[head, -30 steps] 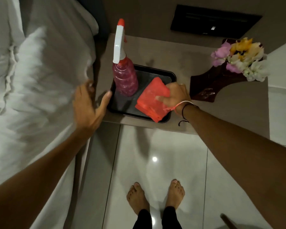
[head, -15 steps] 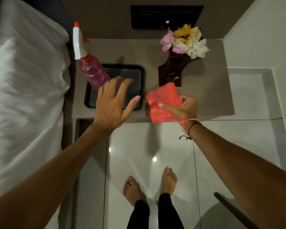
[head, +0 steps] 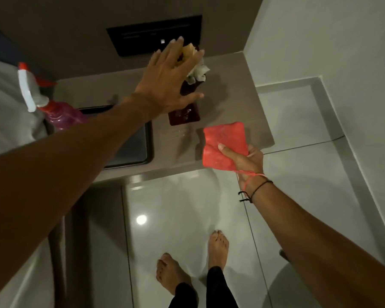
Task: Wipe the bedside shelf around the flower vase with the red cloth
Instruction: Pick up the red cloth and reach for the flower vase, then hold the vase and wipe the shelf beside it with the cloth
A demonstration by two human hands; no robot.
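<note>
Left hand (head: 168, 80): fingers spread, empty, over the flower vase (head: 183, 114), hiding its flowers.
Right hand (head: 246, 160): pinching one red cloth (head: 223, 144) right of the vase.
Spray bottle (head: 53, 107): one, left of the vase, in one tray (head: 140, 152).

Left hand (head: 167, 85) gone from over black tray (head: 131, 150), now spread above flower vase (head: 185, 112), covering most of blooms. Right hand (head: 247, 161) carried red cloth (head: 222, 145) rightward: earlier in front of vase, now front-right of it, over shelf (head: 231, 103) edge. Feet stepped right.
</note>
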